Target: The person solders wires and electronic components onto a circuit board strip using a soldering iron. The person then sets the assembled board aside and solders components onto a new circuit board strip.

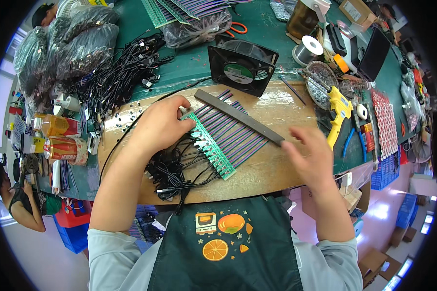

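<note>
A green circuit board strip lies tilted on the brown work mat, with black cables leading off its left side. Thin purple and dark wires run from its other side in parallel rows. Across these wires rests a long grey flat bar. My left hand is closed at the strip's upper end, its thumb pressing there; some of its fingers are hidden. Beside the bar's lower right end, my right hand has its fingers apart and holds nothing.
A black fan stands behind the mat. Heaped black cables and plastic bags lie at left. To the right are a yellow glue gun, a solder spool and a wire-filled bowl.
</note>
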Demonstrator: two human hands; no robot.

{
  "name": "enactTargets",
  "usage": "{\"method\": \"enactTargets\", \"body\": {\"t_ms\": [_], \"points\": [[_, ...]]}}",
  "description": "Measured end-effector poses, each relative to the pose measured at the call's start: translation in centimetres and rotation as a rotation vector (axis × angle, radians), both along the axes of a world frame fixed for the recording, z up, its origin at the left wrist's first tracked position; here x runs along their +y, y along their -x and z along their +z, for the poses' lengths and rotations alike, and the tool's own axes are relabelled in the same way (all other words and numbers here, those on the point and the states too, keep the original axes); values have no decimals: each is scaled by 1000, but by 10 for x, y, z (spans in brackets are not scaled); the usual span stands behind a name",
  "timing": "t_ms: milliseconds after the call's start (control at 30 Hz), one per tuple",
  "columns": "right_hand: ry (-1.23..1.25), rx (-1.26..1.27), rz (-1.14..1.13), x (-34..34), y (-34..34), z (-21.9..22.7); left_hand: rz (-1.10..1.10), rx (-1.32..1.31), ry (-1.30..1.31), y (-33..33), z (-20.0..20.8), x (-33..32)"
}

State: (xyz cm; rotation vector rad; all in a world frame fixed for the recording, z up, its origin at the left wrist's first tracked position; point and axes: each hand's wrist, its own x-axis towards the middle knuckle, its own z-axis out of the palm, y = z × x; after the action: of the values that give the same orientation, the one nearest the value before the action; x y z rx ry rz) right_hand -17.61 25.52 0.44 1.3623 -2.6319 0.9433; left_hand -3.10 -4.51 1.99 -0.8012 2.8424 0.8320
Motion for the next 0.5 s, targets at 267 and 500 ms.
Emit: {"method": "enactTargets", "body": {"t_ms": [267, 500], "points": [[-23, 123, 142, -54, 2, -26, 39, 20, -108, -1, -6, -10], [-24, 80, 154, -53, 7, -34, 40, 11, -330, 1, 5, -17]]}}
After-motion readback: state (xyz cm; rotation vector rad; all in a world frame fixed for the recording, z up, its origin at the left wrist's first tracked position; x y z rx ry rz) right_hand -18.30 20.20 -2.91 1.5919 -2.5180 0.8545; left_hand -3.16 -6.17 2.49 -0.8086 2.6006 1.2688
